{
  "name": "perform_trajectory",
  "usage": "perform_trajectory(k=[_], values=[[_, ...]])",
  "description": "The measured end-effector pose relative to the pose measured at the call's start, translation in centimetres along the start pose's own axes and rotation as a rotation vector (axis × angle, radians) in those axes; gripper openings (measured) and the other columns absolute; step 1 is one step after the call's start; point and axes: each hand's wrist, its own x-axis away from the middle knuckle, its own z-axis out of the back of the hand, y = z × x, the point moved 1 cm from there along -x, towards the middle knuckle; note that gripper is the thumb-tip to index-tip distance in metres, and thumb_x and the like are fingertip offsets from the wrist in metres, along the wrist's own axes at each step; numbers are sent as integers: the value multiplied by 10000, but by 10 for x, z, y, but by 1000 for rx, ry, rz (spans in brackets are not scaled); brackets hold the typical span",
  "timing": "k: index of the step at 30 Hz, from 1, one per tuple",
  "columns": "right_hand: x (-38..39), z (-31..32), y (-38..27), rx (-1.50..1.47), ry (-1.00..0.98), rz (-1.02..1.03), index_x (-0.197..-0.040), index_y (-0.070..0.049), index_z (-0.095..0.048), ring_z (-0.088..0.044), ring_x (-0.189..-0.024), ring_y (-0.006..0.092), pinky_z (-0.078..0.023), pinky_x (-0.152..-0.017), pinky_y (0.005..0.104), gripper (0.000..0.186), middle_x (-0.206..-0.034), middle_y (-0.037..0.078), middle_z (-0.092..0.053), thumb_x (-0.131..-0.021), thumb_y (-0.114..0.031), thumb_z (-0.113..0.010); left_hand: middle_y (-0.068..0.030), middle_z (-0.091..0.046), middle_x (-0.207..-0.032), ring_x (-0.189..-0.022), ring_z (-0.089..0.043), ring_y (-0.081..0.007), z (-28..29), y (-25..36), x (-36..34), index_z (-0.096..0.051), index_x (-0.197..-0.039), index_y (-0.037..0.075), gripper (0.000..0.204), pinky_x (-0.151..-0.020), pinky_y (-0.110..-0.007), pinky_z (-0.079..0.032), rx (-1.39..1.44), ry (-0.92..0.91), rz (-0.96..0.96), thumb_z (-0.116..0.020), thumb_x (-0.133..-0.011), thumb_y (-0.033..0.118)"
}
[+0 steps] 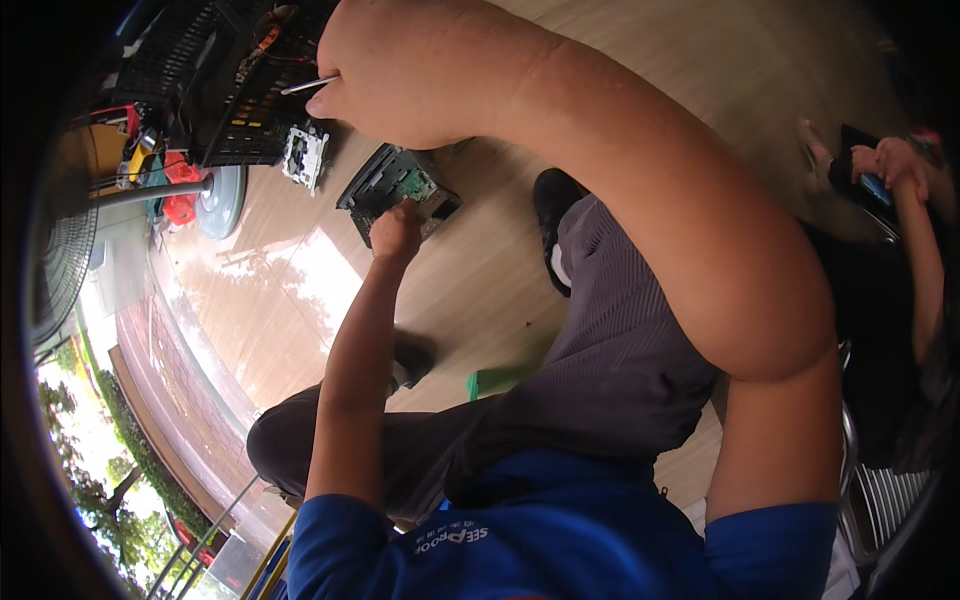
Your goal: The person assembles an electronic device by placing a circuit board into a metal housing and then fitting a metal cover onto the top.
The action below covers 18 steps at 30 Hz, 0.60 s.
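Note:
My left hand (395, 232) grips the near edge of an opened black device (385, 185) with a green circuit board inside, which lies on the wooden floor. My right hand (400, 70) is raised close to the camera above the device. It is closed around a thin metal tool (310, 85) whose shaft pokes out to the left. A small grey-white part (303, 155) lies on the floor just left of the device. My right forearm hides the floor behind it.
A black plastic crate (215, 90) and a fan's round base (222, 198) stand at the upper left. My black shoe (553, 205) and a green object (490, 381) are on the floor. Another person's hand with a phone (880, 170) is at the right.

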Motion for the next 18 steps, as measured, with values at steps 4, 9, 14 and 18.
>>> perform_trajectory(k=[4, 9, 14, 18], values=[[17, 18, 6, 88, 37, 314, -886, -11, -733, -670, -829, 339, -534, -765, 410, 223, -855, 198, -683, -836, -171, -586, -176, -679, -847, -806, -669, -379, -33, 8, 6, -597, -898, 99, 118, -671, -487, -530, 7, -44, 9, -606, -845, 204], [10, 6, 4, 30, 72, 191, -899, 8, -719, -664, -865, 361, -524, -795, 430, 244, -867, 226, -673, -860, -202, -603, -166, -682, -910, -867, -669, -371, -61, 14, 7, -594, -921, 88, 120, -719, -475, -540, 35, -19, 144, -575, -868, 194], [12, 22, -4, -422, 78, -94, -890, 10, -709, -658, -875, 378, -523, -796, 431, 278, -906, 255, -669, -884, -244, -597, -192, -681, -1001, -959, -651, -376, -32, -21, 7, -650, -1016, 110, 219, -819, -480, -526, 93, -183, 31, -581, -842, 224], [-9, -4, 8, -299, 123, -135, -883, -2, -713, -662, -865, 372, -519, -794, 436, 278, -898, 236, -676, -874, -261, -612, -199, -684, -1008, -930, -667, -353, 65, -40, 4, -658, -1134, 103, 360, -834, -440, -526, 230, -157, -261, -627, -852, 326]])
